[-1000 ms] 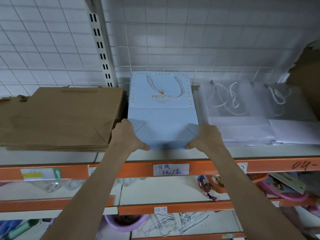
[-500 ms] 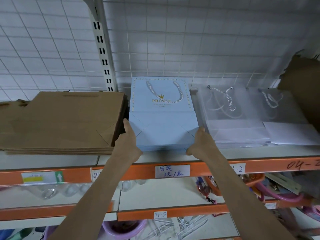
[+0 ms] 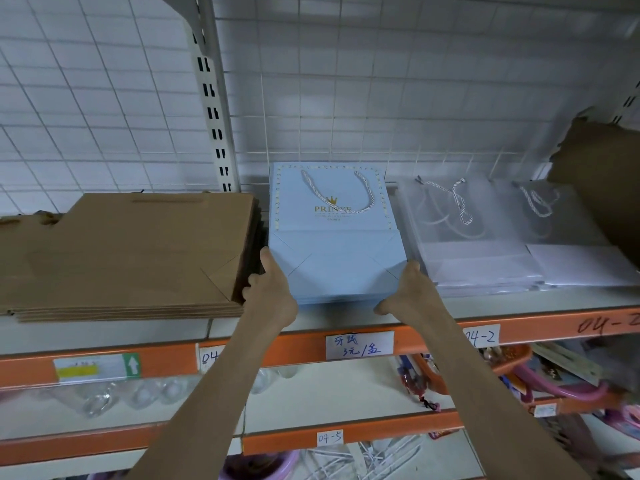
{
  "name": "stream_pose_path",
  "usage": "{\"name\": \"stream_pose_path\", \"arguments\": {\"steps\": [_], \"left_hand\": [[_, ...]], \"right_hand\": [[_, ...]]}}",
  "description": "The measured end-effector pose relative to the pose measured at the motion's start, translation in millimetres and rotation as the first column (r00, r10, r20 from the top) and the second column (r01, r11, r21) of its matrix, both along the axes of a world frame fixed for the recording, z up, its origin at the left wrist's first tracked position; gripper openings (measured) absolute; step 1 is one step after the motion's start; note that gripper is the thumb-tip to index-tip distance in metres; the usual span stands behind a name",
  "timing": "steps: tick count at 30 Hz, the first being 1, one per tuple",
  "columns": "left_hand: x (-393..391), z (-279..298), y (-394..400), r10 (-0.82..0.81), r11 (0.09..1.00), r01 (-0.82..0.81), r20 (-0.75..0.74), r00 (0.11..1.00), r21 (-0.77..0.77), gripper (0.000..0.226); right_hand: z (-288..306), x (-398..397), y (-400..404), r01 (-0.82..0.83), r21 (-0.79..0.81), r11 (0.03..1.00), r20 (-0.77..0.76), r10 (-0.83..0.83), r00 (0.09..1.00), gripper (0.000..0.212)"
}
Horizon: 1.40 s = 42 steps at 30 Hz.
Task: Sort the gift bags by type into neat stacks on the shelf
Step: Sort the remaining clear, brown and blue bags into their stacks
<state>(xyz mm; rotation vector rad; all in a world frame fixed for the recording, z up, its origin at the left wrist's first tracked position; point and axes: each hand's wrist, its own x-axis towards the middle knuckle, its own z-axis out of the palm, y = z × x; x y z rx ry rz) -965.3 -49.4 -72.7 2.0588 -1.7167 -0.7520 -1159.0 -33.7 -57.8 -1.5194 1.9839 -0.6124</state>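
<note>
Orange-edged shelf, wire-grid backing. Blue bags, stacked mid-frame between brown bags and clear bags, are squared by left hand and right hand, fingers straight against the stack's sides, arms extended upward.

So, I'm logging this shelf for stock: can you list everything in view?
Light blue paper gift bag stack: one stack, blue with gold print, shelf centre.
Brown kraft paper bag stack: one stack, brown, left of the blue stack.
Translucent plastic gift bag stacks: two, frosted white, right of the blue.
Brown cardboard sheet: one, far right.
Orange-edged shelf: handwritten labels on its front edge.
White wire grid back panel: behind.
Left hand: at the blue stack's left front corner.
Right hand: at its right front corner.
</note>
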Motion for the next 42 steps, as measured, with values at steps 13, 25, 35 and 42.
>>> {"name": "stream_pose_path", "arguments": {"steps": [13, 25, 35, 42], "left_hand": [[4.2, -1.6, 3.8, -0.028, 0.999, 0.025, -0.081, 0.996, -0.046, 0.113], [2.9, 21.5, -1.2, -0.079, 0.995, 0.089, 0.199, 0.977, -0.042, 0.128], [-26.9, 40.4, 14.0, -0.171, 0.952, 0.281, 0.549, 0.818, -0.123, 0.087], [-98.5, 52.1, 8.8, -0.272, 0.92, 0.385, 0.592, 0.759, -0.07, 0.083]], "right_hand": [[3.6, 3.2, -10.4, 0.013, 0.014, 1.0, -0.124, -0.011, 0.992, 0.069], [16.1, 0.3, -9.1, -0.041, 0.088, 0.995, -0.275, 0.064, 0.959, 0.059], [17.5, -46.7, -14.7, -0.161, 0.016, 0.987, -0.229, 0.16, 0.96, 0.036], [25.2, -122.2, -15.8, -0.193, -0.139, 0.971, -0.197, 0.164, 0.967, 0.04]]}}
